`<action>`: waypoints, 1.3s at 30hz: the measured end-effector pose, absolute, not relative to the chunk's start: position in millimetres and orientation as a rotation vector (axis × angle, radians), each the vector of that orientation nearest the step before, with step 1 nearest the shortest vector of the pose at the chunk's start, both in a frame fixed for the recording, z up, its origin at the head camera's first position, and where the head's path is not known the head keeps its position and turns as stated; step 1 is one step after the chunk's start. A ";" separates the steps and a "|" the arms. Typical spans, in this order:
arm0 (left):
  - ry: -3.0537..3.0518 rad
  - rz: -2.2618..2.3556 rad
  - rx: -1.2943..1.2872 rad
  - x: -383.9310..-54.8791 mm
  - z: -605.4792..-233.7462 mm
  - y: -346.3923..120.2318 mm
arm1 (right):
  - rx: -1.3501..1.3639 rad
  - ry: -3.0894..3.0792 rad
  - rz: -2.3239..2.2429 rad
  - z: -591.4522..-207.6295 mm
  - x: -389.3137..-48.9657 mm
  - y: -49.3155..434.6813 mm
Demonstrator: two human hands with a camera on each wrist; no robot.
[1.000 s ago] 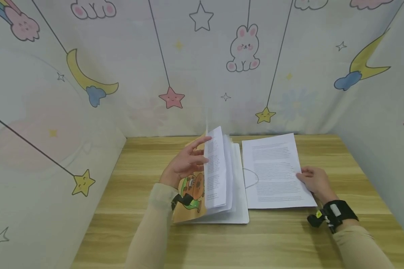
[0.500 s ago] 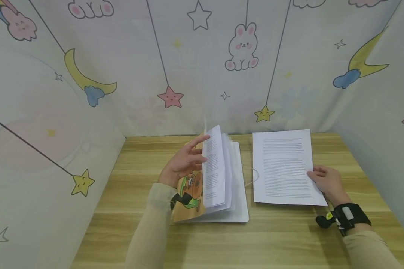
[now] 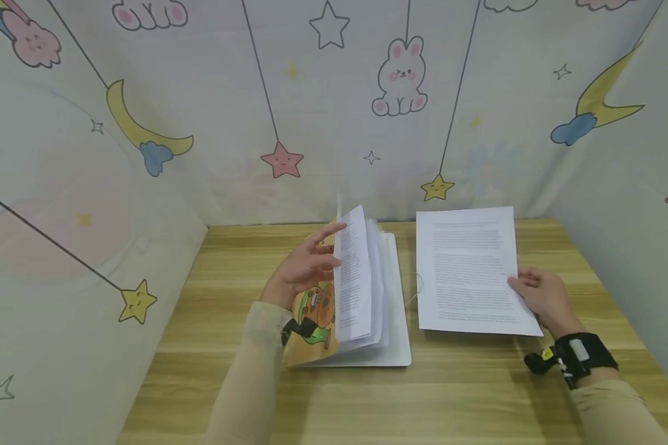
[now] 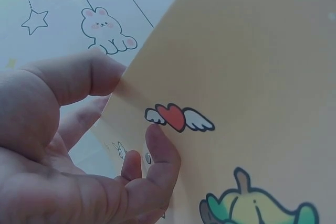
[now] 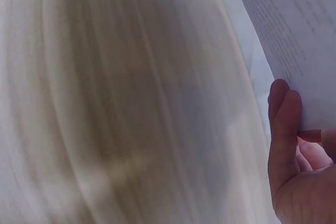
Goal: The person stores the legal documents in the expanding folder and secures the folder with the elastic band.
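Observation:
An orange folder with a cartoon burger on its cover stands partly open on the table. My left hand grips the cover's edge, holding it raised. Inside it, printed pages fan out over the white back cover. In the left wrist view, fingers of that hand lie against the orange cover, beside a winged red heart. To the right, my right hand pinches a printed sheet of paper by its right edge. The right wrist view shows the sheet between thumb and fingers.
A thin elastic loop sticks out from the folder's right side toward the sheet. The wooden table ends at a cartoon-printed backdrop, which also rises along the left and right.
The sheet has gone right with my right hand, away from the folder, then slightly toward the backdrop. My left hand keeps holding the folder cover in much the same place.

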State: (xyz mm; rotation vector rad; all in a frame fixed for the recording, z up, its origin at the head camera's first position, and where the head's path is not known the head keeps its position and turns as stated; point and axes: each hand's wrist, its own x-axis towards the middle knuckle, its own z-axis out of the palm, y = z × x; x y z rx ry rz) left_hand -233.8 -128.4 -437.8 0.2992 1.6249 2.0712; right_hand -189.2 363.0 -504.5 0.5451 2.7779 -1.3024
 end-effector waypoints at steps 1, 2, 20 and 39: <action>1.626 2.072 0.299 -233.5 -437.3 -128.4 | 0.537 2.778 -1.313 -502.8 -189.4 362.7; 1.629 2.072 0.301 -233.2 -437.1 -128.6 | 0.534 2.772 -1.334 -500.8 -189.3 362.2; 1.620 2.081 0.307 -233.2 -434.7 -131.7 | 0.530 2.725 -1.490 -486.0 -187.2 364.8; 1.585 2.115 0.286 -232.4 -433.9 -132.6 | 0.394 2.709 -1.440 -498.6 -188.6 333.6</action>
